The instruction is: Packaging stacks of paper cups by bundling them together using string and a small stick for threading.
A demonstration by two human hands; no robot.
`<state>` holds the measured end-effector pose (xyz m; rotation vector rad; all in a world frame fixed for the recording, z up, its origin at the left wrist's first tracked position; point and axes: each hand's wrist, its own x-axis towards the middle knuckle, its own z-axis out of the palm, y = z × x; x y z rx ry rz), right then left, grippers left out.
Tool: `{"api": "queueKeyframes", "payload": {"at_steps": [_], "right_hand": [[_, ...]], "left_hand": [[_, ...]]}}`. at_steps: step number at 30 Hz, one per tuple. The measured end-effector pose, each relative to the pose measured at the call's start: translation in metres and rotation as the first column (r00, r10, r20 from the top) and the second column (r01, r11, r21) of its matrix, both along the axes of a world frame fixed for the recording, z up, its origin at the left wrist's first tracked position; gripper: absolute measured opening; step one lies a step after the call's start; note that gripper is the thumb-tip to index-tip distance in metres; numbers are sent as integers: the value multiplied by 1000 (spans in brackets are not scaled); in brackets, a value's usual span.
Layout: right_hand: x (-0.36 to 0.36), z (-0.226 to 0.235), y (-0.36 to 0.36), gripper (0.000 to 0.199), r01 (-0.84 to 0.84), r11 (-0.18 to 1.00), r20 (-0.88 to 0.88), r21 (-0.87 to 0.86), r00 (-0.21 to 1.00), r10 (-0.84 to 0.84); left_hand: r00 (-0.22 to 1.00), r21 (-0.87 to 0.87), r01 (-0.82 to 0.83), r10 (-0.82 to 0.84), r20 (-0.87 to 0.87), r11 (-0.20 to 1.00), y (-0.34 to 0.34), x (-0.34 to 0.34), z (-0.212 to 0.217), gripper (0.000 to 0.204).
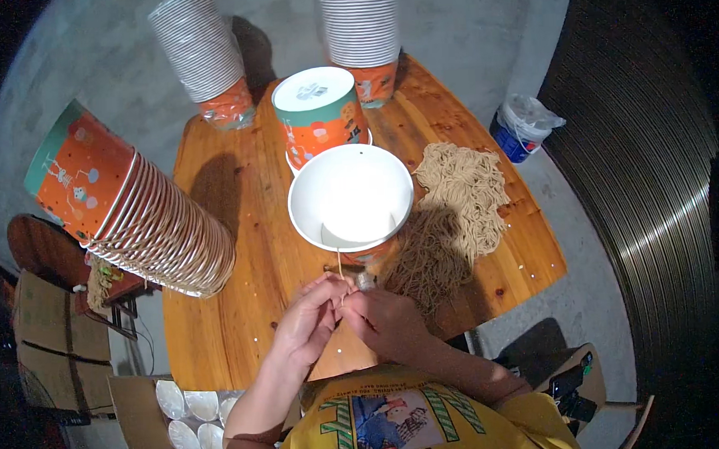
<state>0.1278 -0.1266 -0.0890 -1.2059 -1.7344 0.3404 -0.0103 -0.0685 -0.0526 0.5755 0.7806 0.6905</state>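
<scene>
A large paper bucket (306, 199) stands in front of me, its white inside facing up. A thin tan cord (339, 262) runs from its near rim down to my fingers. My left hand (309, 316) is closed, pinching the cord between thumb and fingertips. Close against it, my right hand (386, 318) is also closed at the cord's lower part, its fingertips partly hidden. Just beyond the fingers is a small silvery object (366, 281) that I cannot make out. To the right lies a heap of tan cords (466, 192), its near part in shadow.
An upside-down orange and green bucket (319, 118) stands behind the white one. A tilted stack of corded buckets (155, 217) rises at left. Wrapped bucket stacks (195, 47) (360, 24) stand at the table's (272, 252) far edge. An open carton (139, 411) holds white round pieces.
</scene>
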Motion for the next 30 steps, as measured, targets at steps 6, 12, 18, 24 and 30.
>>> {"api": "queueKeyframes", "payload": {"at_steps": [6, 12, 18, 24, 30], "right_hand": [[0, 0, 0, 7, -13, 1000, 29, -25, 1000, 13], [-1, -3, -6, 10, 25, 984, 428, -177, 902, 54], [2, 0, -5, 6, -64, 997, 456, 48, 889, 35], [-1, -7, -9, 9, -59, 997, 489, 54, 872, 25], [-3, 0, -6, 8, -94, 993, 473, 75, 880, 48]], "left_hand": [[998, 10, -14, 13, 68, 1000, 7, 1, -11, 10], [993, -82, -98, 102, 54, 992, 19, 5, -3, 12], [997, -2, -75, 75, -22, 997, 28, 5, 8, 14], [997, 36, -21, 23, -73, 999, 35, 1, 12, 10], [989, 179, 10, 17, -147, 984, 36, -1, 13, 7]]}}
